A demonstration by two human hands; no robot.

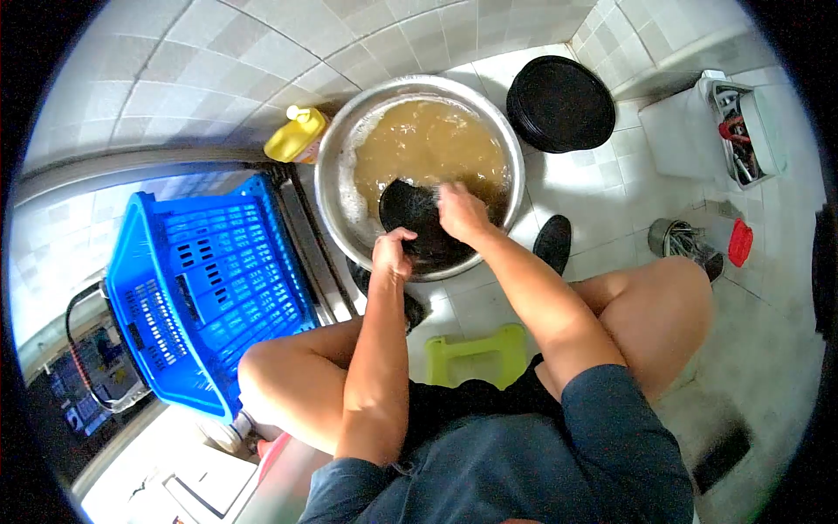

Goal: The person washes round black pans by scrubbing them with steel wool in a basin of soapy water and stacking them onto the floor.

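A wide metal basin (pixel 328 214) stands on the floor, filled with cloudy brownish water (pixel 428 140) and some foam at its left side. A black plate (pixel 406 210) is tilted in the near part of the basin, partly in the water. My left hand (pixel 393 253) grips the plate's near left edge, thumb on top. Over the plate's right side, my right hand (pixel 461 212) is curled and a little blurred; whatever its fingers hold is hidden.
Right of the basin sits a stack of round black plates (pixel 560 103). A yellow bottle (pixel 297 135) and a blue crate (pixel 218 288) are at the left. A green stool (pixel 476 354), a utensil container (pixel 685 240) and a white bin (pixel 685 127) stand nearby.
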